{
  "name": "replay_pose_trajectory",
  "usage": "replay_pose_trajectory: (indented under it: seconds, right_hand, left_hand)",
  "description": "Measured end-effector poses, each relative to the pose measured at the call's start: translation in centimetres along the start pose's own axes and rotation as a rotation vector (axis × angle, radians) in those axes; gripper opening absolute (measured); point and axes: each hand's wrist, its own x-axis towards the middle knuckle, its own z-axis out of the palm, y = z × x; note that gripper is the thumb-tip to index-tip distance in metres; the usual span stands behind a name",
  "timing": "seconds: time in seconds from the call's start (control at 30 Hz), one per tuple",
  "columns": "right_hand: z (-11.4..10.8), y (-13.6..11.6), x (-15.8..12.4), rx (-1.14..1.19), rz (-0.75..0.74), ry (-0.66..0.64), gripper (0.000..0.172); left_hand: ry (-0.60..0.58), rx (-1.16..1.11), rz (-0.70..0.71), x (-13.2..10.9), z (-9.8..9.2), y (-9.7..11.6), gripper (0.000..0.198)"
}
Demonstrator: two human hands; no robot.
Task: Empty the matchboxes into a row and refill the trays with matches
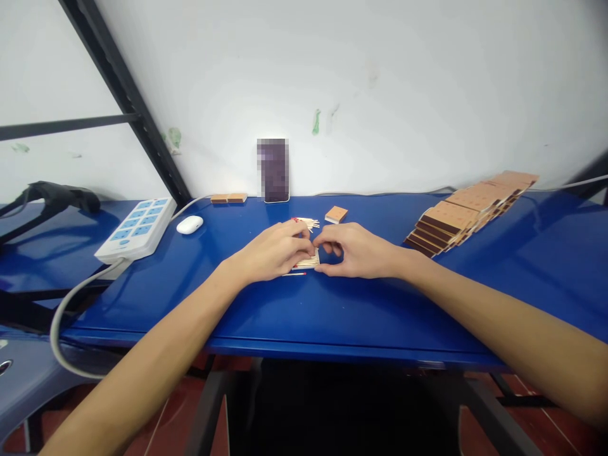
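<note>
Both my hands meet at the middle of the blue table (294, 310). My left hand (273, 252) has its fingers curled and pinched over an open matchbox tray (308, 261) full of matches. My right hand (354, 251) curls against the tray's right side, fingertips touching it. A loose pile of red-tipped matches (306, 222) lies just behind the hands. One single match (294, 274) lies in front of the tray. A small closed matchbox (336, 215) sits behind my right hand.
A long row of stacked matchboxes (468, 214) runs along the right. Two more matchboxes (228, 198) and a propped phone (273, 170) stand by the wall. A white power strip (137, 229) with its cable, a white earbud case (190, 224) and a black strap (52, 195) lie at the left.
</note>
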Motion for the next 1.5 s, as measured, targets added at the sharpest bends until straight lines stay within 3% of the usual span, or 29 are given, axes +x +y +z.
replay_pose_trajectory:
  seconds: [0.6, 1.27, 1.5]
  right_hand:
    - [0.0, -0.1, 0.0, -0.022, -0.022, 0.005, 0.019]
    - [0.3, -0.1, 0.1, -0.015, -0.052, 0.009, 0.029]
    - [0.1, -0.1, 0.2, 0.008, 0.004, 0.002, 0.025]
  left_hand:
    - [-0.051, -0.148, -0.053, 0.0, -0.3, 0.3, 0.027]
    - [-0.251, -0.258, -0.061, 0.8, -1.1, 0.4, 0.023]
    - [-0.219, -0.283, -0.069, 0.3, -0.6, 0.3, 0.019]
